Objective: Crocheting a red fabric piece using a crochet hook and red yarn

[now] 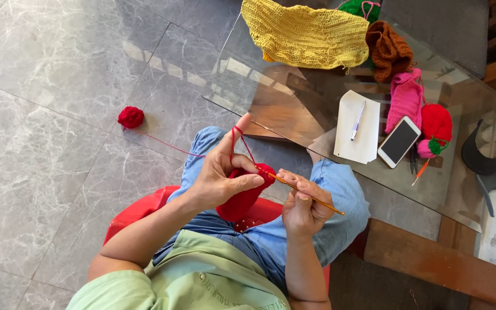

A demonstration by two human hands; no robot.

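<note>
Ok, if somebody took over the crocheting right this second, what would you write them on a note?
Left hand: pinches the red crochet piece, red yarn looped over the raised forefinger.
Right hand: grips the crochet hook, tip at the piece's top edge.
Yarn ball: on the floor to the left, strand running up to the left hand.
Done: a small red piece hangs over the lap.
Left: hook is in the work and the ball is not used up, so stitching seems unfinished.
</note>
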